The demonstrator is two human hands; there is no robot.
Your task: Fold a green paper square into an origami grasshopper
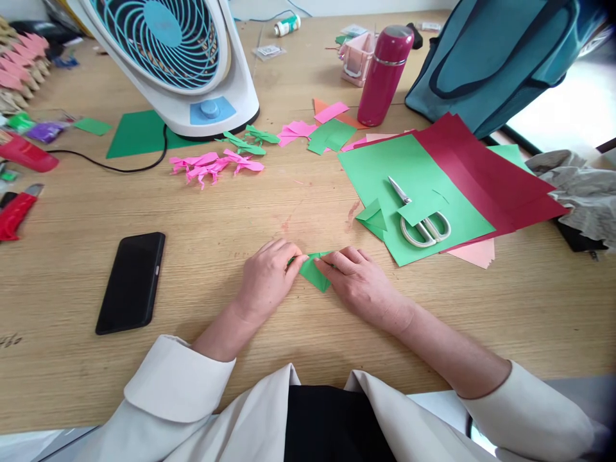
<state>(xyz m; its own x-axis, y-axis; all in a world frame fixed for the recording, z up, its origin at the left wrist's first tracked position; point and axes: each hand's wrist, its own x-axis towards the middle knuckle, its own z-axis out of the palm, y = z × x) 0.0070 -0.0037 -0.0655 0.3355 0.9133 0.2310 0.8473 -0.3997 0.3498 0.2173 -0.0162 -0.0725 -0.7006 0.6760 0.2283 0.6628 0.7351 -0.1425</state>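
A small folded green paper piece (314,271) lies flat on the wooden table (308,212) in front of me. My left hand (266,277) presses its left corner with the fingertips. My right hand (359,279) pinches and presses its right side, covering part of it. Both hands rest on the table, meeting over the paper. Only a pointed green wedge shows between the fingers.
A black phone (131,281) lies at the left. Scissors (419,217) rest on green (409,186) and dark red sheets (481,173) at the right. Behind stand a fan (178,58), a magenta flask (384,74), a teal bag (500,51), and folded pink (212,165) and green figures (248,141).
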